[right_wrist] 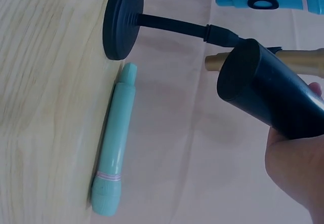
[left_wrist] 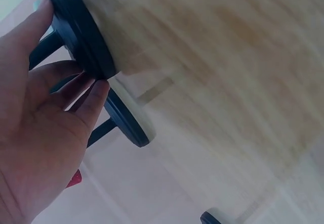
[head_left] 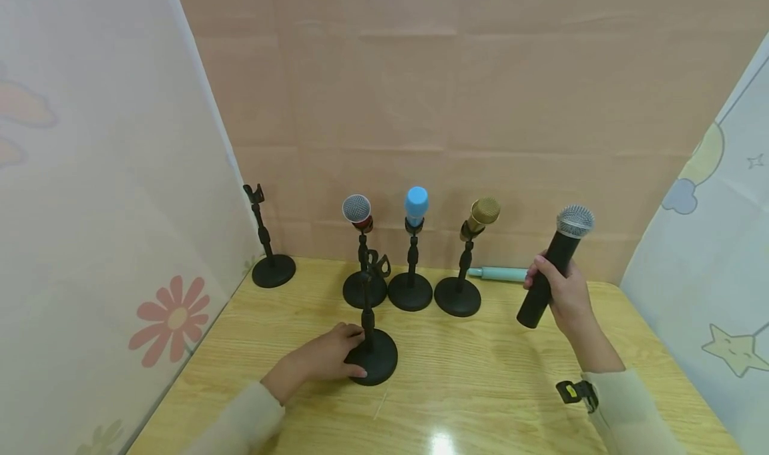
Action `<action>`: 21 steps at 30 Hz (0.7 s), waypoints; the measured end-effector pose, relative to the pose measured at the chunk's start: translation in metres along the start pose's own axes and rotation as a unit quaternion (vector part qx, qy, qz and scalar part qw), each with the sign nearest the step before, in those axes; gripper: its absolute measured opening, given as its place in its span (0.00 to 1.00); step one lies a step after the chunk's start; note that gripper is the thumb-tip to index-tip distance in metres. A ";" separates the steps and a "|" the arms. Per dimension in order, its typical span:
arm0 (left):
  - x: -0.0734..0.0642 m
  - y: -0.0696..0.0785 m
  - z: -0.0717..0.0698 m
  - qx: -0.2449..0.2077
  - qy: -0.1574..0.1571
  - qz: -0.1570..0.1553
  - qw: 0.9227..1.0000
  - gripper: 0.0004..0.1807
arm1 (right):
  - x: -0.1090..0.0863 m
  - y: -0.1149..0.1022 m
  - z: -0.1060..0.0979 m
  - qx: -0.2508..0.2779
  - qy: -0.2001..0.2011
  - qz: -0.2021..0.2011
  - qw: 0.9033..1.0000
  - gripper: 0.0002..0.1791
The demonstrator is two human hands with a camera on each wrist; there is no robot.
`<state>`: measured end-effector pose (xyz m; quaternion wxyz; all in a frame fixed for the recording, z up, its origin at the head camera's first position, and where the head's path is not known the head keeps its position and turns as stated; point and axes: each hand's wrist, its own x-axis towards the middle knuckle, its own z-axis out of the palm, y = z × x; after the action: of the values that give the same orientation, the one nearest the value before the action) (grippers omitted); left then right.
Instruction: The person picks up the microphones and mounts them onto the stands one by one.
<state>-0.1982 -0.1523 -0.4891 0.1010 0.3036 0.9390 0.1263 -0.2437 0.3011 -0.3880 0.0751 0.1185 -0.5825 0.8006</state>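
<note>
My left hand point(head_left: 329, 356) grips the round base of a black microphone stand point(head_left: 377, 358), thumb on the near side and fingers on the far side. The stand is upright with its clip holding no microphone. In the left wrist view, thumb and fingertips pinch the rim of the base point(left_wrist: 83, 31). My right hand point(head_left: 567, 291) holds a black microphone point(head_left: 549, 278) with a silver mesh head, tilted with its head up, above the right of the table. Its blunt lower end point(right_wrist: 240, 72) shows close in the right wrist view.
Behind stand three more stands with a silver-headed microphone point(head_left: 357, 209), a blue microphone point(head_left: 416, 205) and a gold microphone point(head_left: 483, 213). A bare stand point(head_left: 273, 270) is at the far left. A teal microphone point(right_wrist: 115, 138) lies along the back wall of the wooden table point(head_left: 468, 381).
</note>
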 end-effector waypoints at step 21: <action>0.008 0.038 0.015 0.049 0.015 0.016 0.999 0.46 | -0.020 -0.015 0.051 -0.071 -0.045 -0.064 0.994 0.04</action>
<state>-0.1797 -0.1150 -0.4923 0.0697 0.3213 0.9404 0.0866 -0.2158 0.2577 -0.3652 0.1080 0.1853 -0.6321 0.7446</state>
